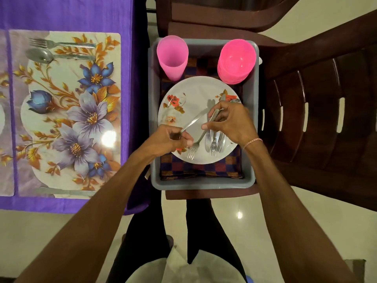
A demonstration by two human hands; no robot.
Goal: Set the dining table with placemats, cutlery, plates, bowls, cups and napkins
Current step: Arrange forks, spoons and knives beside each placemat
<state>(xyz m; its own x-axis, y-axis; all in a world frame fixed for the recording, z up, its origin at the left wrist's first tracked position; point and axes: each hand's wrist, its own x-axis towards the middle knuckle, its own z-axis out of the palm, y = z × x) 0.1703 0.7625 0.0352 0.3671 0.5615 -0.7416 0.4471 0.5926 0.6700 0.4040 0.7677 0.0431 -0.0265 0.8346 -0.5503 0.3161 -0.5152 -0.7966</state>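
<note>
Cutlery is what you've got in both hands over the white flowered plate (189, 94), which sits in the grey tub (250, 119) on a brown chair (318, 103). Your left hand (165, 139) is pinched around a knife (193, 119) by one end, the rest of it angling up across the plate. Your right hand (230, 121) is closed on a fork (201, 135), tines hanging down toward you. More cutlery lies loose on the plate under that hand. Pink cup (172, 57) and stacked pink bowls (236, 60) stand at the tub's far end. Over on the purple tablecloth (67, 13), the flowered placemat (71, 111) already holds a fork, spoon and knife.
</note>
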